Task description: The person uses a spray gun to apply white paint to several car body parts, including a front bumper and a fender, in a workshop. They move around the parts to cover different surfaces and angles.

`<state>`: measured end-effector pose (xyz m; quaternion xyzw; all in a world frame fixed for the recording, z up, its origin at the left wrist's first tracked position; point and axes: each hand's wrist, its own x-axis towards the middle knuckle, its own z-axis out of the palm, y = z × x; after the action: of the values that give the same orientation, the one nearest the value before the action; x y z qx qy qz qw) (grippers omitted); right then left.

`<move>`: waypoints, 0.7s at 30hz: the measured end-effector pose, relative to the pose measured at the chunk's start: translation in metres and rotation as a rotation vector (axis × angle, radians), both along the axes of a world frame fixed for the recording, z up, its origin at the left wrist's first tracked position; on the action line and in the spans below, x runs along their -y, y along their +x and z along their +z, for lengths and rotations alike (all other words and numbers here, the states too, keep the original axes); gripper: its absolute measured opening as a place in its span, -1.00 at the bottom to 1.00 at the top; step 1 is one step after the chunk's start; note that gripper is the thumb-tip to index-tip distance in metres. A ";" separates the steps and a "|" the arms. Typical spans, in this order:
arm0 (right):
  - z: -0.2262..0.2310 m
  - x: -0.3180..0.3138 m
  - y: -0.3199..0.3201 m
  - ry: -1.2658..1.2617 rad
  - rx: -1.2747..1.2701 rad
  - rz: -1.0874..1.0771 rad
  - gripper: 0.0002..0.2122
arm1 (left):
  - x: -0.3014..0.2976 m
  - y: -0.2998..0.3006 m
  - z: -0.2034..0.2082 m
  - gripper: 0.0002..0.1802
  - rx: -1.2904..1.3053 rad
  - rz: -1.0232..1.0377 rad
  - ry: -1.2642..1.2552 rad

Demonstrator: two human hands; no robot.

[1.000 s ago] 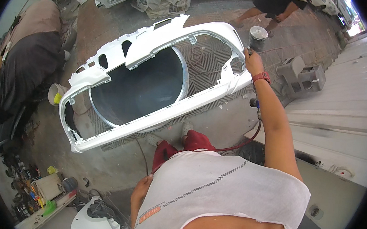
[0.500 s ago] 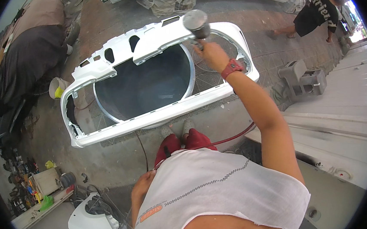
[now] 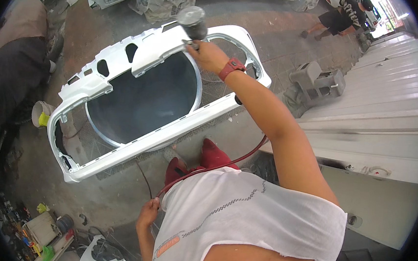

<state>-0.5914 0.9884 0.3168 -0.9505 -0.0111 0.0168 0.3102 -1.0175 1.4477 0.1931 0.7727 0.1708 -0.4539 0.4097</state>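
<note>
I am gripping one spray gun (image 3: 192,26) in my right hand (image 3: 207,56), fingers wrapped tight around its handle, its round cup over the upper edge of the single white bumper (image 3: 157,102). The bumper is lying across one round metal drum (image 3: 142,103) (a wire mesh panel is showing beneath its right end). My left hand (image 3: 147,213) is closing around the red air hose (image 3: 216,166) low beside my hip. Bare concrete floor (image 3: 275,42) is lying open beyond the bumper's far edge; two grey blocks (image 3: 318,82) are sitting to the right, near the white ribbed panel (image 3: 387,110). One pale cup with a yellow patch (image 3: 41,115) is standing just beside the bumper's left end. One person (image 3: 345,16) is walking far off.
</note>
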 end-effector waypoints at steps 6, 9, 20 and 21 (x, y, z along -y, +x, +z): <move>-0.029 0.133 -0.013 -0.175 0.073 -0.221 -0.47 | 0.058 -0.009 -0.015 -0.36 0.027 0.024 -0.026; -0.058 0.205 -0.037 -0.126 0.046 -0.287 -0.48 | 0.105 -0.019 -0.026 -0.35 0.007 0.108 -0.096; -0.095 0.333 -0.125 -0.015 -0.111 -0.365 -0.52 | 0.245 0.002 -0.009 -0.31 0.078 0.020 0.033; -0.092 0.326 -0.124 -0.020 -0.112 -0.351 -0.52 | 0.250 0.000 -0.008 -0.31 0.056 0.012 0.067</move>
<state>-0.7153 0.6624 0.2253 -0.9384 0.1725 0.0154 0.2991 -1.0178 1.1972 0.1848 0.7972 0.1791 -0.4236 0.3911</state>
